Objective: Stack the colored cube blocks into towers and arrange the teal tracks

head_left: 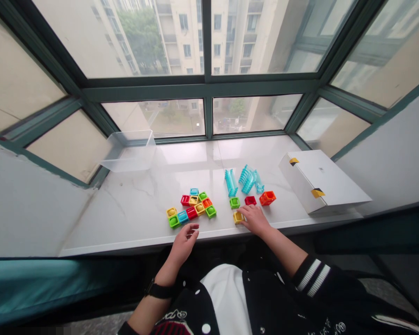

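Observation:
My right hand (255, 219) has its fingertips on a yellow toy block (238, 217) near the front edge of the sill. Beyond that block lie a green block (234, 203) and a red block (250, 200), with a taller orange block (267, 198) to the right. My left hand (185, 241) is empty, its fingers loosely bent and apart from the thumb. It hovers at the front edge, just below a cluster of joined blocks (191, 213) in red, yellow, green, blue and orange. Several clear turquoise track pieces (231, 182) rest behind the loose blocks.
A clear plastic bin (129, 160) stands at the back left of the white marbled sill (125, 228). On the right is a white box (324, 179) with black-and-yellow tabs. Green-framed windows (209, 90) enclose the sill, and a teal cloth (49, 284) hangs at lower left.

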`<state>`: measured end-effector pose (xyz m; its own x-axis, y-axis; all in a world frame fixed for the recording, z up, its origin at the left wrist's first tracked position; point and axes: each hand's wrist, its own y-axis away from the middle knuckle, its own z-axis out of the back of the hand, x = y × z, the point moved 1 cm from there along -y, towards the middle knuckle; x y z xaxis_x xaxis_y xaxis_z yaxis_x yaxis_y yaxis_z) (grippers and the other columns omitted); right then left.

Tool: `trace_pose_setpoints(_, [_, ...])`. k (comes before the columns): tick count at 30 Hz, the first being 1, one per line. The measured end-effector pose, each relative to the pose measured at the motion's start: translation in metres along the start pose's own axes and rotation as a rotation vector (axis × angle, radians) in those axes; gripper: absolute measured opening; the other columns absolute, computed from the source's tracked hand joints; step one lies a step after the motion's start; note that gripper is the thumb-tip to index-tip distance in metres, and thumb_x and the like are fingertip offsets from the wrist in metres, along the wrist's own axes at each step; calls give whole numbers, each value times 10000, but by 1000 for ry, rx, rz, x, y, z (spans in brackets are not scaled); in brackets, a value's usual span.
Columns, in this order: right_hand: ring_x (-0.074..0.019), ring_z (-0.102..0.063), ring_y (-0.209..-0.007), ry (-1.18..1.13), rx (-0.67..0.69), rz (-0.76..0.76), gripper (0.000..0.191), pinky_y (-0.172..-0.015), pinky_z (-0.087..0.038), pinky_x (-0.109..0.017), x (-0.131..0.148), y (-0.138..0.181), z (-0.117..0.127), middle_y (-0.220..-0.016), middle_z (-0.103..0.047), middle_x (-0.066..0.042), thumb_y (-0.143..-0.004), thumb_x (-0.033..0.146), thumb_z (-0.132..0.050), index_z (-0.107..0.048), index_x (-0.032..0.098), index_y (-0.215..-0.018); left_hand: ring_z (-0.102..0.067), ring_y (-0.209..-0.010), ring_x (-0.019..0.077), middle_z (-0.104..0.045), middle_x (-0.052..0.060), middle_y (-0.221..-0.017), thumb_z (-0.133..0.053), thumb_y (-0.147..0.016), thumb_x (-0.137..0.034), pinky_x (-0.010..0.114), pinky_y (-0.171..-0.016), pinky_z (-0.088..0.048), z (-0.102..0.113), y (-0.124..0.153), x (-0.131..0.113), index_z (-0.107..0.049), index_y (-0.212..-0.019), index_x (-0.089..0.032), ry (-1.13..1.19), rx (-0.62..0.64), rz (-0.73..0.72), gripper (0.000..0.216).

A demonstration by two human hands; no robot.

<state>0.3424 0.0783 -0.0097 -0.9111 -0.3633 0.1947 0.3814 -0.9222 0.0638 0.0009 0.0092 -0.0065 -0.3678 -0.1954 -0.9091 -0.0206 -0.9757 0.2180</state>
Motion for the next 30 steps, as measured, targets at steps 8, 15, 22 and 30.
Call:
trace_pose_setpoints(8, [-325,-627,-1186,-73,-66,-3,433,-1022,-460,-468,1,6,6,-1338,-712,-111,-882,319,-795,-714,266,-1304,-723,-1060,277,-748,122,-1203,-628,-880,-536,437,-958,-588,7,-2,0,-708,-1141,-215,7,-32,-9,422])
trace_pose_setpoints(15, [-299,-641,-1149,-170,-168,57,272,-977,-459,-437,11,11,5,-1252,-741,-103,-942,293,-692,-753,259,-1205,-718,-1059,270,-742,108,-1195,-599,-917,-505,429,-961,-579,16,-5,7,-695,-1153,-219,-49,-120,-53,383])
trace_pose_setpoints(22, [-283,-656,-1109,-265,-231,94,210,-981,-472,-438,16,16,9,-1176,-762,-92,-976,249,-632,-768,257,-1136,-616,-1243,314,-671,123,-1275,-579,-934,-372,496,-1109,-498,48,-12,22,-650,-1251,-237,-375,-323,-192,352])
trace_pose_setpoints(30, [-275,-677,-1060,-300,-274,119,208,-950,-507,-428,16,23,9,-1145,-772,-96,-984,226,-614,-784,255,-1101,-519,-1400,346,-564,168,-1502,-590,-908,-229,500,-1203,-416,68,-33,50,-541,-1440,-196,-734,-307,-188,535])
